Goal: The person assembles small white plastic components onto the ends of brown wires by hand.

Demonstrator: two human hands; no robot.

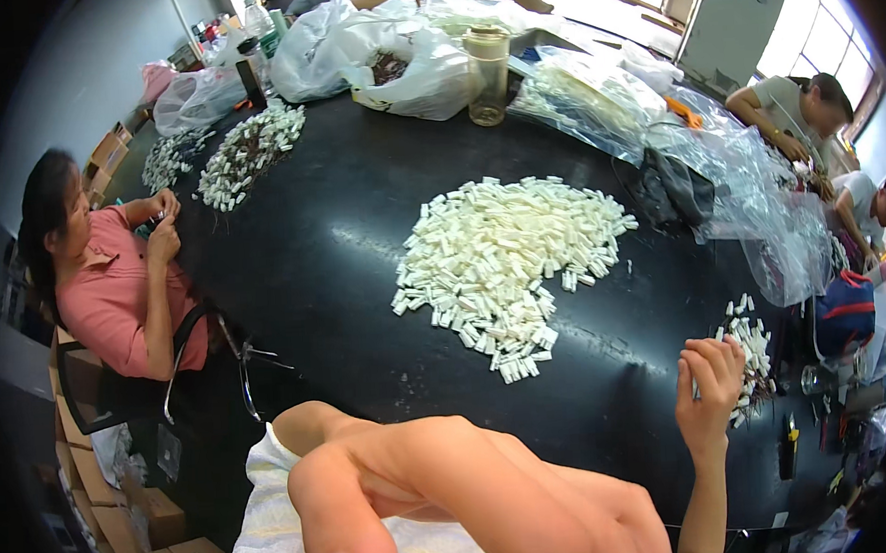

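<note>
My left hand [454, 486] looms large at the lower middle, raised close to the camera. Its thumb and forefinger stand apart with nothing seen between them, though the other fingertips run out of the picture. My right hand [709, 383] is at the right, loosely bent with the thumb apart, and nothing shows in it. Right beside it, partly covered by its fingers, lies a small pile of white plastic connector-like pieces [752, 345] with some dark wires. A much larger heap of similar white pieces [512, 253] spreads over the middle of the black table [335, 312], touched by neither hand.
At the left a co-worker in a pink shirt [114, 304] handles something small near wired pieces [251, 151]. Plastic bags [412, 73], a lidded bottle [488, 79] and clear sheeting [750, 200] line the far side. A yellow-and-black cutter [790, 444] lies right; cartons [160, 517] stand lower left.
</note>
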